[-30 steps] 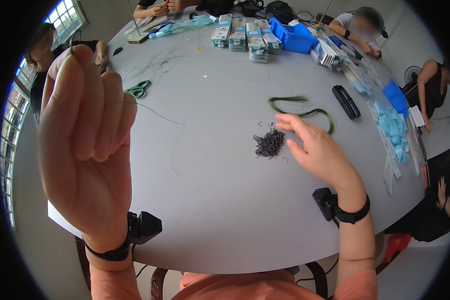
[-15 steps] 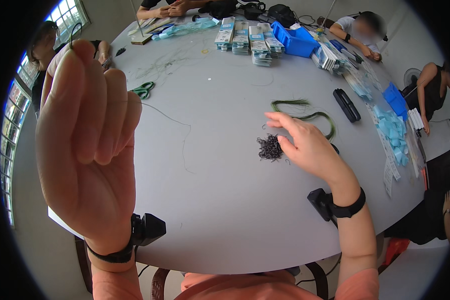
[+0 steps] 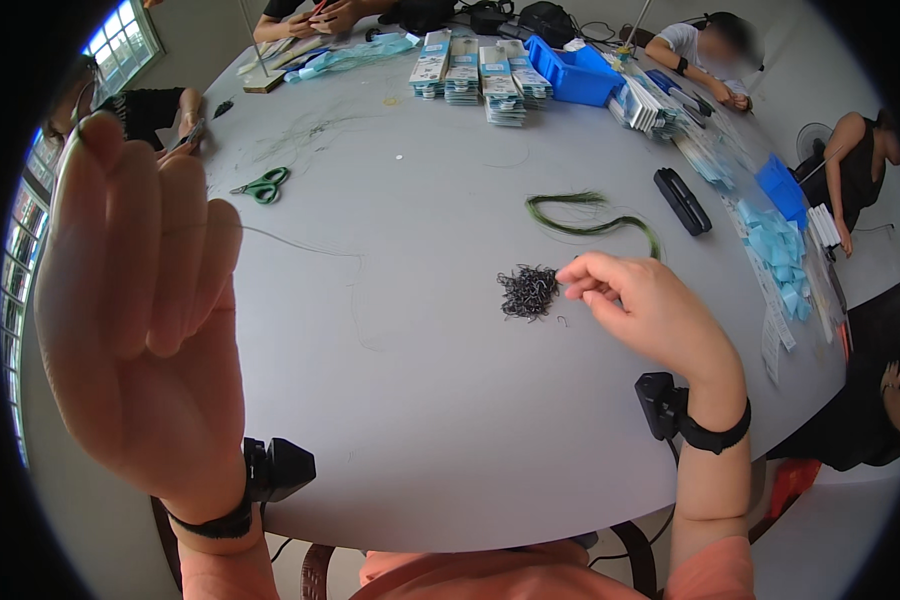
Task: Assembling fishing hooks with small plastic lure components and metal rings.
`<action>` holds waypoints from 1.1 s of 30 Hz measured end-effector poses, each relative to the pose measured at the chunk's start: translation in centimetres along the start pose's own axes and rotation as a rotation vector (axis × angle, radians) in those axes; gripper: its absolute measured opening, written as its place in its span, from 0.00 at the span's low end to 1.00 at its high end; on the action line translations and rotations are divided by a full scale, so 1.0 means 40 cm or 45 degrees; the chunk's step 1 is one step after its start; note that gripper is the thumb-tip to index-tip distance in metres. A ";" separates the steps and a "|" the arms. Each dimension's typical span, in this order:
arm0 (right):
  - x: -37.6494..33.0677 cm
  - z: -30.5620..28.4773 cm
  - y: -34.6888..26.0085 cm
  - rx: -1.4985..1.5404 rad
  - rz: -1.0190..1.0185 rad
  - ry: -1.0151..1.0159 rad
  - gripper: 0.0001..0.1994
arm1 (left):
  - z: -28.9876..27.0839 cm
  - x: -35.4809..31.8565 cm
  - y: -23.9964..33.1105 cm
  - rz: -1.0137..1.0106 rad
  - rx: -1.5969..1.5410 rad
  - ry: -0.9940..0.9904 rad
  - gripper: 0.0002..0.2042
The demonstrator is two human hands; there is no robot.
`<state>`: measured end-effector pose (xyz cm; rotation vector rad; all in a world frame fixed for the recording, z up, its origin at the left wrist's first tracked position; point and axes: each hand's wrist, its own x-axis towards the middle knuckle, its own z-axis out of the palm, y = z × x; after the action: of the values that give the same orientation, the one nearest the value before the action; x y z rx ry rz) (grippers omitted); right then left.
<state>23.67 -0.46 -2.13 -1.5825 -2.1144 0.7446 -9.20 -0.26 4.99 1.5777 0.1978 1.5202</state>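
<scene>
My left hand (image 3: 135,290) is raised close at the left, its thumb and forefinger pinched on a thin dark curved wire (image 3: 88,95), blurred, perhaps a fish hook. From this hand a fine line (image 3: 295,243) trails right and bends down over the table. My right hand (image 3: 635,310) is low over the table, fingers bent and a little apart, fingertips at the right edge of a heap of small black fish hooks (image 3: 528,293). I see nothing held in it. One loose hook (image 3: 562,321) lies just below the heap. Behind the hand curves a bundle of green line (image 3: 570,228).
Green-handled scissors (image 3: 263,187) lie at the far left, a black case (image 3: 682,202) at the right. Stacked packets (image 3: 462,72) and a blue bin (image 3: 575,75) stand at the back. Light-blue bags (image 3: 778,255) line the right edge. Other people sit around the grey table (image 3: 420,400).
My right hand has drawn back toward me, its fingers more bent, and come to the heap's right edge. The left hand has shifted left and slightly down, still pinching. The view has shifted slightly.
</scene>
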 end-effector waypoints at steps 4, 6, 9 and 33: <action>-0.018 0.004 0.014 -0.107 -0.049 -0.063 0.10 | 0.001 -0.004 -0.009 0.020 0.026 0.039 0.13; -0.024 0.003 0.023 -0.160 -0.145 -0.040 0.08 | -0.004 -0.001 -0.014 0.043 0.057 0.019 0.12; -0.029 0.011 0.029 -0.261 -0.119 -0.066 0.07 | -0.009 0.001 -0.018 0.007 0.031 -0.022 0.12; 0.035 0.100 0.016 -0.270 -0.280 0.210 0.08 | 0.024 0.000 -0.026 -0.042 0.048 0.079 0.10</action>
<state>21.36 0.33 -5.64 -1.4254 -2.2546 0.3156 -7.90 -0.10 4.45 1.5506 0.2875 1.5490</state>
